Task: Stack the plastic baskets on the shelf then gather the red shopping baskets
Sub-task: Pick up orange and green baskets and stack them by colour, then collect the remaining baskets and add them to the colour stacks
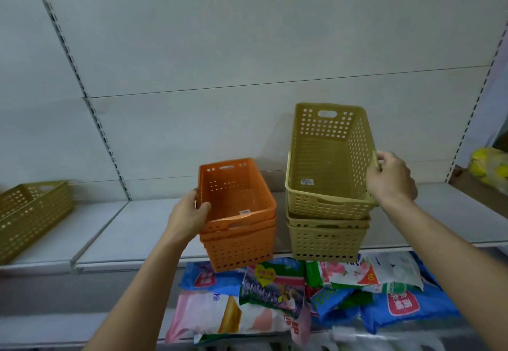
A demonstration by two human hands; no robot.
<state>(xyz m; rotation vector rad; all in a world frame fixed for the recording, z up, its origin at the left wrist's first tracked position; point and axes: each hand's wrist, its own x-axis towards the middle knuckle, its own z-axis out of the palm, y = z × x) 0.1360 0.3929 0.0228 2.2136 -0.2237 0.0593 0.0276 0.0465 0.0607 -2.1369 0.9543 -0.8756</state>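
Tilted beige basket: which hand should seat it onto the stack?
Right. The right hand already grips the right rim of the tilted top beige basket above the beige stack. The left hand is busy gripping the orange stack.

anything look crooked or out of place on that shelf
Yes. The top beige basket sits tilted, not nested flat in the beige stack; the right hand grips its rim. The orange stack, held by the left hand, overhangs the shelf edge.
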